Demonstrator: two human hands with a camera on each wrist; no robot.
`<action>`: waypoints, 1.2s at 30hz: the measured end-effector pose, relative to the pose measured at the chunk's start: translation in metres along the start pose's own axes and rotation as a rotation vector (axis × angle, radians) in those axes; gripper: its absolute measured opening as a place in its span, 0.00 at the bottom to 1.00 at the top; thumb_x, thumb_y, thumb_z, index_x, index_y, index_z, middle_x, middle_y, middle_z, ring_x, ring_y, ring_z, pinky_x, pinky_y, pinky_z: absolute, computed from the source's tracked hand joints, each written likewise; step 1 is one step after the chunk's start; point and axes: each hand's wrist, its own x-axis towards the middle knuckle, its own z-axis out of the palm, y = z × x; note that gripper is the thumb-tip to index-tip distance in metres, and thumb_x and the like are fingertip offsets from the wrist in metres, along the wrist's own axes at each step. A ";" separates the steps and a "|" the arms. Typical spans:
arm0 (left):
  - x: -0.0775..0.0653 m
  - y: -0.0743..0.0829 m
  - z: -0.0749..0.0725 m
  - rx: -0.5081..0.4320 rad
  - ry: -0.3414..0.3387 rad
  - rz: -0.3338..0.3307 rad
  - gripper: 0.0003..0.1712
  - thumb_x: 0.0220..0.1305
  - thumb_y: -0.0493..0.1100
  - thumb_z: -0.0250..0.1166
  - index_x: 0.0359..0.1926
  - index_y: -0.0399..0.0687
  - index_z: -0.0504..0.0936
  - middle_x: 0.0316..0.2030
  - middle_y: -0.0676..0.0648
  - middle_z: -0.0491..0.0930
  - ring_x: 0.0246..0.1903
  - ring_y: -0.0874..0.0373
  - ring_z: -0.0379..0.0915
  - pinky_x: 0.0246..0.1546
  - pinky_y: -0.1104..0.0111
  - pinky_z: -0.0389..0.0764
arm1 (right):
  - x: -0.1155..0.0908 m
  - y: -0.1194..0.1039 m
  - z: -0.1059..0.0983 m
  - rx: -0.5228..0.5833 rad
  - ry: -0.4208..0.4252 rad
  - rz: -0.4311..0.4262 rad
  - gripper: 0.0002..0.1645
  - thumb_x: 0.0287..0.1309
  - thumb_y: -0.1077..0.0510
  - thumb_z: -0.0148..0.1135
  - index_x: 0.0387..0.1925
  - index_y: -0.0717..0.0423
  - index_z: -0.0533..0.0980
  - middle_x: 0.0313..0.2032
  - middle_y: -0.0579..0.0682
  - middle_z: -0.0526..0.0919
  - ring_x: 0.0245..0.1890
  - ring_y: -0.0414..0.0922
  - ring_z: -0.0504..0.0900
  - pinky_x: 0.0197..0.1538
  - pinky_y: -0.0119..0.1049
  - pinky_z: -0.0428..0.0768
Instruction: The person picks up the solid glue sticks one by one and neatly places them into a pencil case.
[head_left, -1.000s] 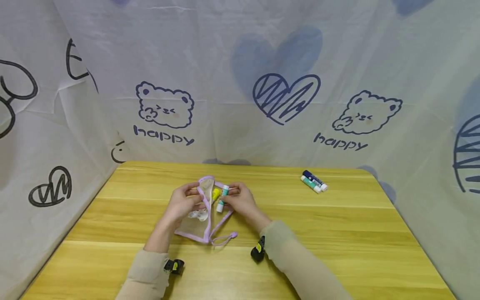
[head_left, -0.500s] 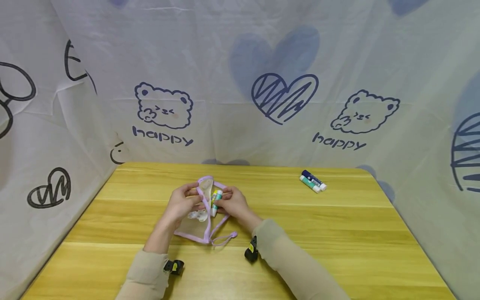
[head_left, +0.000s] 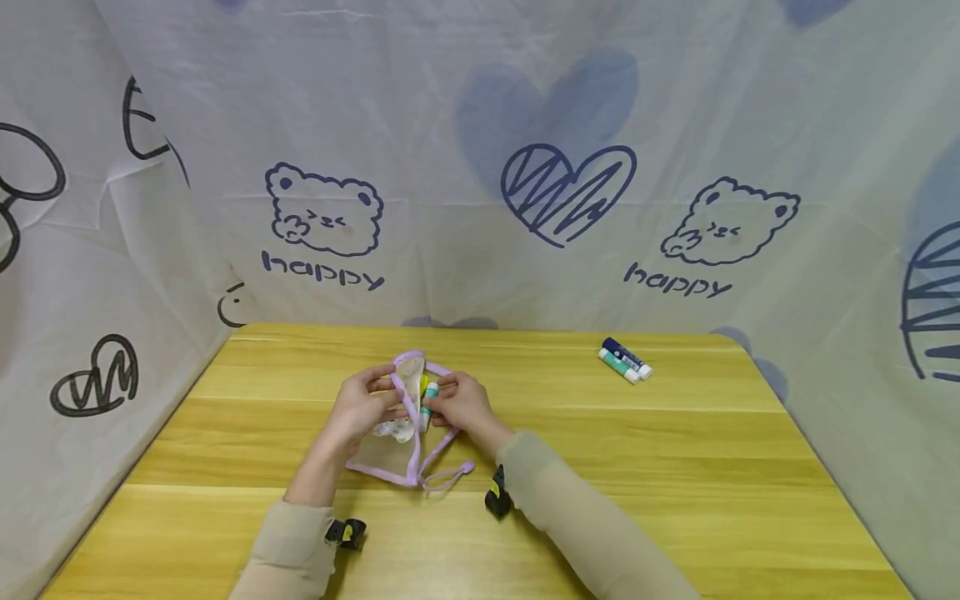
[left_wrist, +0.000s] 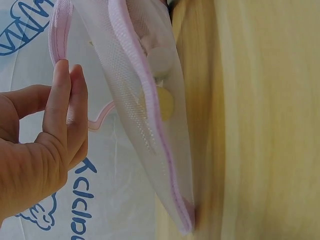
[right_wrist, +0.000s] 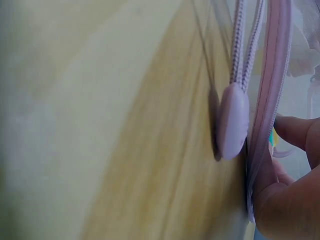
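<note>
A see-through mesh pouch (head_left: 384, 460) with lilac edging stands with its mouth open near the middle of the table. My left hand (head_left: 365, 406) pinches its lilac rim on the left, the fingertips at the edging in the left wrist view. Between thumb and fingers of my right hand (head_left: 465, 408) is a teal and white glue stick (head_left: 431, 393), its lower end inside the pouch mouth. Something yellow (head_left: 424, 382) shows beside it in the pouch. Through the mesh, the left wrist view shows a yellow round shape (left_wrist: 165, 104). My right hand (right_wrist: 292, 197) partly hides the glue stick.
A lilac cord ends in a pull tab (right_wrist: 233, 122) at the pouch's right front. Two more sticks, one navy (head_left: 621, 350) and one teal (head_left: 617, 365), lie side by side at the back right of the wooden table (head_left: 675, 483). A printed cloth (head_left: 450, 167) hangs behind.
My right hand has moved left with the glue stick, from over the pouch's right side into its mouth. The left hand has stayed at the rim.
</note>
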 end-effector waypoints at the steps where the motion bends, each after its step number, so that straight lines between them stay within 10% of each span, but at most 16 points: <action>1: 0.000 0.000 0.000 -0.001 0.001 0.001 0.33 0.72 0.26 0.57 0.75 0.26 0.60 0.54 0.32 0.71 0.39 0.56 0.83 0.52 0.59 0.91 | 0.000 -0.001 0.000 -0.011 -0.001 -0.001 0.24 0.58 0.68 0.74 0.55 0.68 0.76 0.36 0.56 0.84 0.21 0.42 0.83 0.26 0.33 0.91; 15: 0.001 0.002 -0.003 -0.026 0.027 0.013 0.33 0.72 0.25 0.56 0.75 0.24 0.59 0.54 0.31 0.71 0.40 0.57 0.81 0.45 0.68 0.92 | 0.002 -0.003 0.003 -0.186 -0.020 -0.067 0.18 0.57 0.64 0.75 0.48 0.64 0.80 0.31 0.50 0.89 0.15 0.38 0.77 0.17 0.23 0.79; 36: 0.000 0.003 -0.004 -0.047 0.024 0.005 0.33 0.73 0.25 0.57 0.75 0.24 0.59 0.54 0.32 0.73 0.39 0.58 0.82 0.46 0.68 0.92 | 0.002 0.000 -0.001 -0.096 -0.041 -0.070 0.17 0.54 0.67 0.74 0.46 0.62 0.82 0.32 0.50 0.87 0.17 0.41 0.79 0.21 0.29 0.86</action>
